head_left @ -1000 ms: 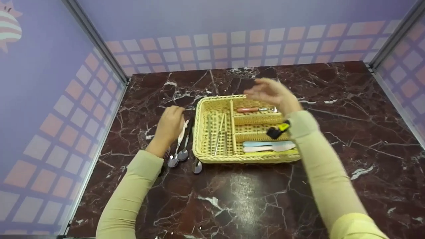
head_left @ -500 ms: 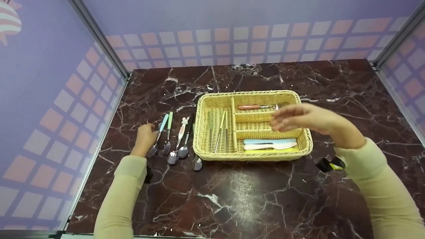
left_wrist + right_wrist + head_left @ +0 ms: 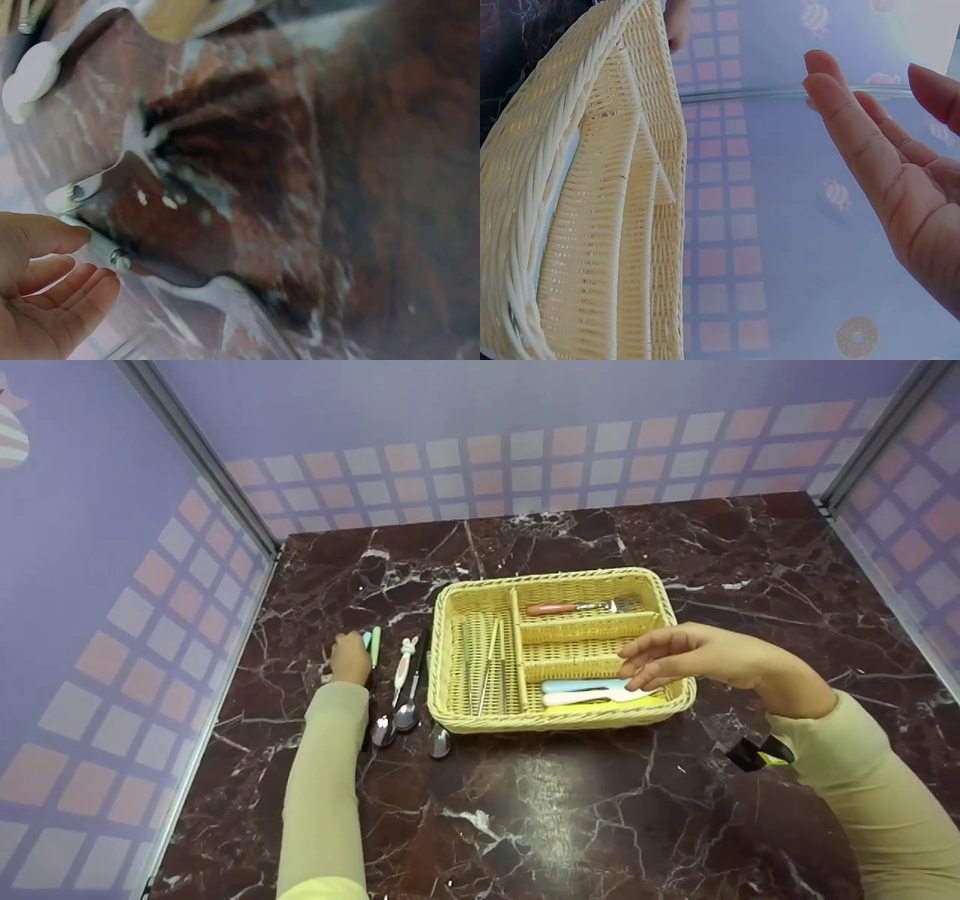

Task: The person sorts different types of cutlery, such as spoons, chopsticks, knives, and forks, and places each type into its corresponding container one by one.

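Observation:
In the head view my left hand [image 3: 350,658] is at the far end of a blue-handled fork [image 3: 105,249]. In the left wrist view its thumb and fingertips stand apart around the handle, the thumb overlapping it. A green-handled fork [image 3: 376,646] lies beside it. To the right are a rabbit-handled spoon [image 3: 403,664], a black-handled spoon [image 3: 407,717] and another spoon [image 3: 440,744] partly hidden by the basket's edge. My right hand [image 3: 701,656] hovers over the right side of the wicker basket [image 3: 559,725], fingers loosely extended, holding nothing.
The divided basket holds thin sticks [image 3: 486,667] at left, a fork with a reddish handle [image 3: 551,609] at the back, and blue [image 3: 577,685], white [image 3: 574,699] and yellow knives in front. Patterned panels [image 3: 495,465] wall the marble table [image 3: 480,825].
My left hand has come back from beside the spoons, swung left, then moved right onto the blue fork's handle. My right hand has drawn from the basket's back toward its front right.

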